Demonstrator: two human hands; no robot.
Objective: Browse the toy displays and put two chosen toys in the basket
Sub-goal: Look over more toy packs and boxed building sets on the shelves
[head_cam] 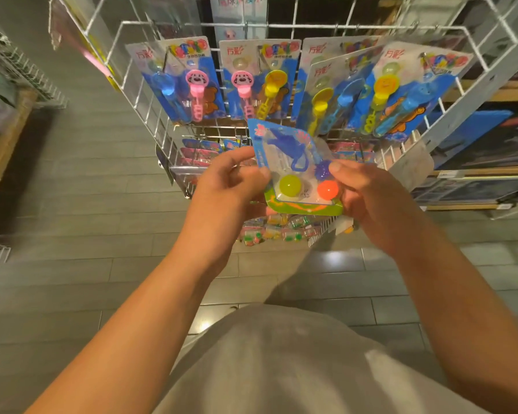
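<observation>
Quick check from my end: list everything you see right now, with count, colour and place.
toy pack: one, blue and green card with a blue toy, a purple spiky ball, a yellow-green ball and an orange ball; held in front of the rack
bubble wand packs: several, blue cards with pink, yellow and blue wands; hanging on the rack's top row
wire rack: one, white; centre, with more small packs on lower rows, too blurred to count
shelves: right side, dark boxed goods
floor: grey planks
basket: not in view
left hand: grip on the pack's left edge
right hand: grip on the pack's right edge
</observation>
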